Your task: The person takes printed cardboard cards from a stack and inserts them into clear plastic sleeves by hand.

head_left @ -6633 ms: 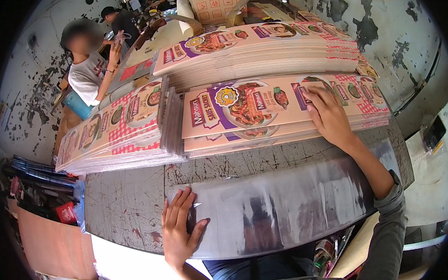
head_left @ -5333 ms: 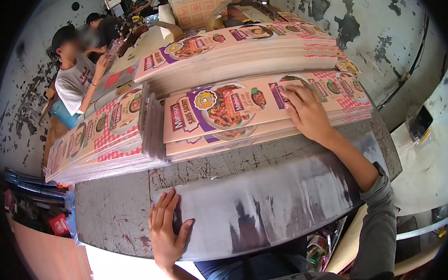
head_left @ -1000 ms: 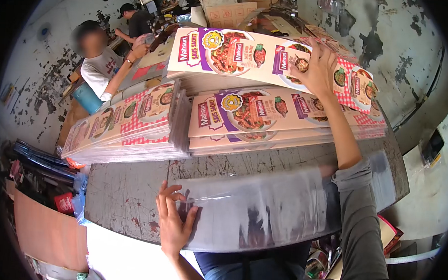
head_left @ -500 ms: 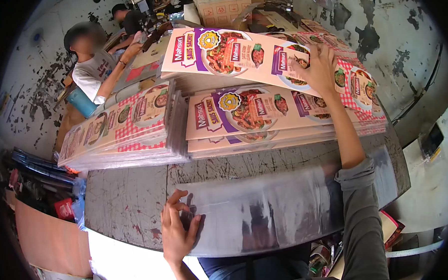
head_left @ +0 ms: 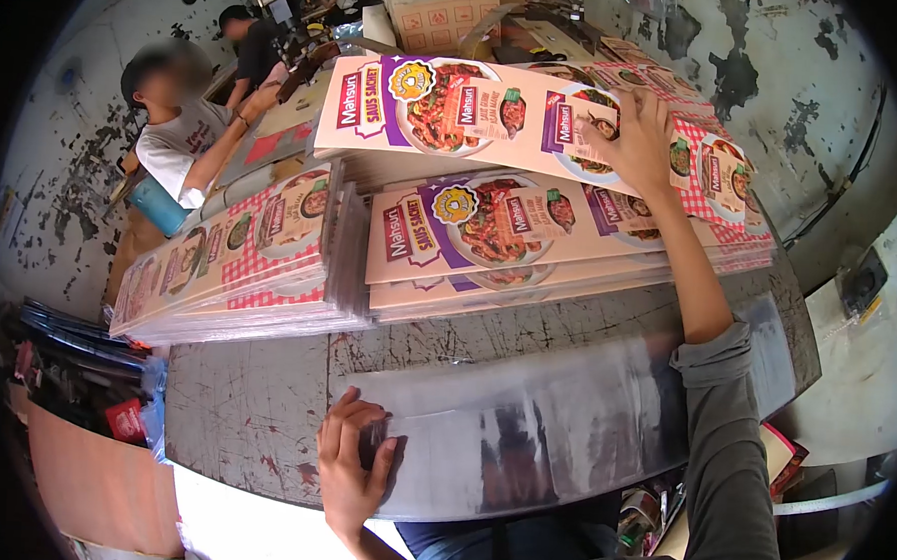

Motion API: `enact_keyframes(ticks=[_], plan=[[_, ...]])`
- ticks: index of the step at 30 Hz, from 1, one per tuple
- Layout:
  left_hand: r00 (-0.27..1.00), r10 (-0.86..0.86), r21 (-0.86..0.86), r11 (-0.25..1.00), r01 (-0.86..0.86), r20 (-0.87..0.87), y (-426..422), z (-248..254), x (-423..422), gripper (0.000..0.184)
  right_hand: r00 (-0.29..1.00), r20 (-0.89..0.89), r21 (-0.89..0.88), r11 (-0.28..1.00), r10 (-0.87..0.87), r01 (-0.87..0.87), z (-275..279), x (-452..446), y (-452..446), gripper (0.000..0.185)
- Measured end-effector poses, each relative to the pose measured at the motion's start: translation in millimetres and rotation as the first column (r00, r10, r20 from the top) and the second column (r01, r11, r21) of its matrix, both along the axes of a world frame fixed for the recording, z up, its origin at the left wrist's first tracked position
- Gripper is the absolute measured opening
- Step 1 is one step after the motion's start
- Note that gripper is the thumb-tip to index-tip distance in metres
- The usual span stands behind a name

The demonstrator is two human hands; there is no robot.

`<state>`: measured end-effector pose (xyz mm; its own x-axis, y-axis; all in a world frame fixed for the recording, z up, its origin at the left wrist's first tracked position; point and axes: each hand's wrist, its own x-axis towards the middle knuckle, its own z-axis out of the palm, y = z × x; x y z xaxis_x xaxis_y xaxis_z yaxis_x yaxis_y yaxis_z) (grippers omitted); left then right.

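Note:
A long printed cardboard sheet (head_left: 531, 118) with food pictures lies over the stacks, its left end raised above the sheets below. My right hand (head_left: 638, 146) grips it near its right part, thumb on the printed face and fingers over the far edge. Closer to me, a clear plastic sleeve (head_left: 552, 425) lies flat along the table's front edge. My left hand (head_left: 352, 461) is at the sleeve's left end, fingers curled and pinching its edge; the fingertips are partly hidden. Under the raised sheet is a stack of similar printed sheets (head_left: 409, 268).
Plastic-covered printed sheets (head_left: 240, 241) form another stack at the left of the worn dark table (head_left: 248, 411). A person (head_left: 180, 133) sits beyond it, near a blue container (head_left: 158, 205); another person (head_left: 253, 51) is farther back. Cardboard boxes (head_left: 445, 22) stand behind.
My left hand's fingers have curled in closer at the sleeve's left end. My right hand stays on the printed sheet. The view has shifted slightly.

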<state>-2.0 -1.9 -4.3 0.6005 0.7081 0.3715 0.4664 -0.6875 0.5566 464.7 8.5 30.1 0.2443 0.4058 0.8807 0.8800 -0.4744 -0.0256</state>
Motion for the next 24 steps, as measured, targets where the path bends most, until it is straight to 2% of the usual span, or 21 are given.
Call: enact_keyframes(ticks=[6,7,9,13,16,18,19,20,22,24], plan=[[0.999,-0.020,0.039,0.999,0.022,-0.046,0.3,2.5,-0.3,0.022,1.000,-0.020,-0.015,1.000,-0.011,0.011,0.6,-1.4,0.0,0.070],[1.000,-0.018,0.002,1.000,0.018,-0.003,0.6,1.0,-0.7,0.020,1.000,-0.020,-0.014,1.000,-0.011,0.011,1.9,-2.1,-0.6,0.070],[0.999,-0.012,-0.037,0.999,0.013,0.043,0.1,-0.2,-0.8,0.018,0.999,0.027,-0.032,0.999,-0.026,0.027,5.9,-3.8,-2.5,0.075],[0.999,-0.034,0.014,0.999,0.034,0.023,1.4,0.7,1.0,0.017,0.994,0.106,-0.031,0.999,0.007,-0.004,15.0,0.4,-3.8,0.076],[0.998,-0.012,0.015,1.000,0.011,0.060,-0.3,-1.4,2.3,0.018,0.999,0.052,-0.069,0.998,0.004,-0.001,27.7,0.7,-8.8,0.077],[0.994,0.017,0.003,1.000,-0.018,0.104,-4.0,2.4,4.4,0.019,0.982,-0.161,-0.177,0.976,0.098,-0.127,47.5,-4.0,-18.9,0.076],[0.994,0.056,0.037,0.997,-0.060,0.098,-5.6,6.4,5.5,0.019,0.956,-0.210,-0.125,0.965,0.202,-0.232,53.8,-1.4,-21.8,0.073],[0.991,0.096,0.071,0.992,-0.103,0.095,-6.9,8.6,5.9,0.019,0.957,-0.210,-0.124,0.965,0.202,-0.231,60.8,-2.7,-25.0,0.073],[0.990,0.107,0.107,0.987,-0.117,0.091,-6.7,6.4,5.4,0.020,0.924,-0.365,-0.324,0.915,0.115,-0.242,72.2,-5.6,-31.1,0.070],[0.989,0.119,0.152,0.980,-0.131,0.088,-5.3,1.8,5.4,0.020,0.918,-0.376,-0.294,0.923,0.125,-0.246,71.0,-5.5,-34.4,0.068]])
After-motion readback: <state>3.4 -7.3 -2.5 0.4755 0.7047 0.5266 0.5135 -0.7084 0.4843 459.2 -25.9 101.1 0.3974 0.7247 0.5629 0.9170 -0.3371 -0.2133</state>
